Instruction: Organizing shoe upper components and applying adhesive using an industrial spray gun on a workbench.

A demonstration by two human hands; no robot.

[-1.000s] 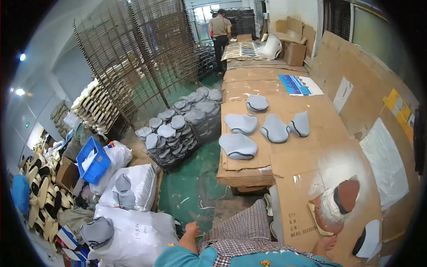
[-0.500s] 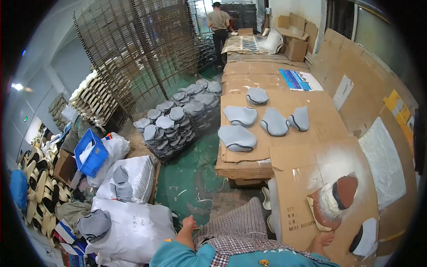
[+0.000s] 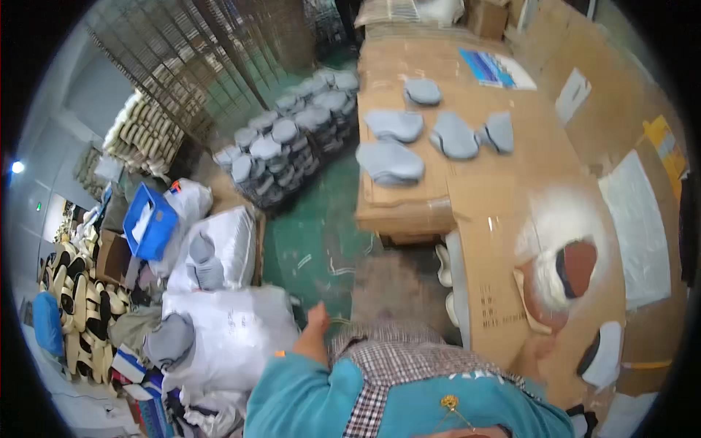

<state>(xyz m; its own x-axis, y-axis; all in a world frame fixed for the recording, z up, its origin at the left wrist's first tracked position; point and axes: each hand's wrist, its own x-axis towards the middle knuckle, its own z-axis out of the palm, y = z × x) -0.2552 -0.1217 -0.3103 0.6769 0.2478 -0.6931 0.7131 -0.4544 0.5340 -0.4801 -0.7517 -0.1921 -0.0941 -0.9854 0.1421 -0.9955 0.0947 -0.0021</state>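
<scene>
My left hand [image 3: 316, 321] hangs over the floor beside a white sack [image 3: 241, 332]; motion smears its fingers and no held thing shows. My right hand [image 3: 539, 349] is a blur over the cardboard at the right, close to the lower end of a brown-and-white shoe-like piece [image 3: 579, 269]. White residue surrounds that piece on the cardboard. Whether the right hand touches it I cannot tell. To the right of that hand lies a white and black piece [image 3: 604, 356]. Farther up the cardboard-covered table [image 3: 409, 212] sit several grey rounded pieces [image 3: 391, 162] with dark edging.
Stacks of grey pieces [image 3: 266, 150] stand on the green floor [image 3: 310, 241]. At the left are a blue crate [image 3: 151, 223], a grey folded piece [image 3: 169, 339] on the sacks and a heap of pale soles [image 3: 77, 314]. Cardboard panels [image 3: 555, 95] line the table's right side.
The whole view has tilted downward and blurred, so the far person has left the picture. Both hands appear higher in the picture. The grey pieces keep their arrangement on the table.
</scene>
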